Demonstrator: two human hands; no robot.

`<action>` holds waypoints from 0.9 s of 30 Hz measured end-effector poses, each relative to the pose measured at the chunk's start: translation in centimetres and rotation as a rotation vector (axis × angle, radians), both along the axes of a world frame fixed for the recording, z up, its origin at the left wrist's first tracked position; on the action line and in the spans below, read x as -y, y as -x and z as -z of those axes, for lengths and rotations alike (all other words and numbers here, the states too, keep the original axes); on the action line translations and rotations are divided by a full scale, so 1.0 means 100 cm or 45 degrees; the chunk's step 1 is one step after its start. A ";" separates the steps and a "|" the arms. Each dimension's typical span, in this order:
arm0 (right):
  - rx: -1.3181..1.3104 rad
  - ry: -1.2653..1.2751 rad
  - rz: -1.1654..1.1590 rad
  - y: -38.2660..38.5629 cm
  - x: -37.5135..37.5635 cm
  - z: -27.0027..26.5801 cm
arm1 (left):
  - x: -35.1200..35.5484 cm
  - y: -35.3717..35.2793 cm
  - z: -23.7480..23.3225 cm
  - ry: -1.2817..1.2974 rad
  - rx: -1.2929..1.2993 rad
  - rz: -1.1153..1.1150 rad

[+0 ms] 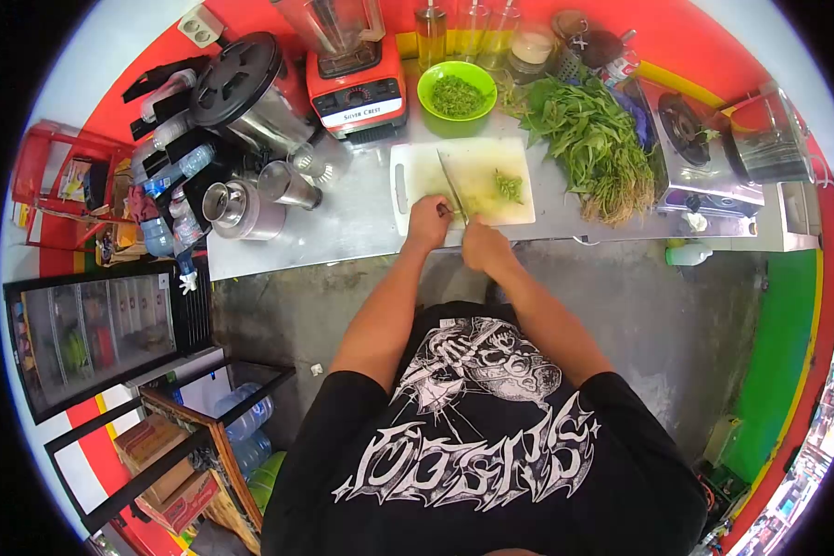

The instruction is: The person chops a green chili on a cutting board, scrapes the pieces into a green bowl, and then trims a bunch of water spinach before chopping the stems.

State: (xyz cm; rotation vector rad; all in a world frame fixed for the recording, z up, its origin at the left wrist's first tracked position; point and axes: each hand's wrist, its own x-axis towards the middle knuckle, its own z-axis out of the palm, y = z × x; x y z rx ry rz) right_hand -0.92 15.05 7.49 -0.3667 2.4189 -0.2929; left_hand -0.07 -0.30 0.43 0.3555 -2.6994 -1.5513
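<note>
My right hand (485, 246) is wrapped round the handle of a kitchen knife (450, 179), whose blade points away and to the left across a white cutting board (414, 167). Close beside the blade, my left hand (427, 223) rests at the board's near edge with its fingers pinched together. Something small and dark shows at those fingertips, too small to name. A little pile of chopped greens (509, 186) lies on the right part of the board. Behind the board stands a lime-green bowl (453, 124) holding finely cut greens (456, 95).
A heap of leafy greens with roots (584, 139) lies right of the board, near a gas stove (686, 130). On the left stand a red blender (355, 97), a large lidded steel pot (250, 93) and a metal cup (289, 183). Oil bottles (430, 37) line the back wall.
</note>
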 end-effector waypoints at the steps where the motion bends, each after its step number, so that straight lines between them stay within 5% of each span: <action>1: -0.003 -0.002 0.000 -0.007 -0.001 0.000 | 0.000 -0.001 -0.001 -0.002 -0.003 0.000; 19: -0.137 0.127 0.133 -0.002 0.006 0.012 | 0.000 -0.002 0.000 0.015 -0.071 0.000; 25: -0.137 0.068 -0.028 -0.007 0.007 0.002 | 0.002 -0.004 0.006 0.037 -0.082 0.004; 27: -0.138 0.106 0.179 -0.014 0.009 0.012 | 0.002 -0.003 0.005 -0.010 -0.068 0.014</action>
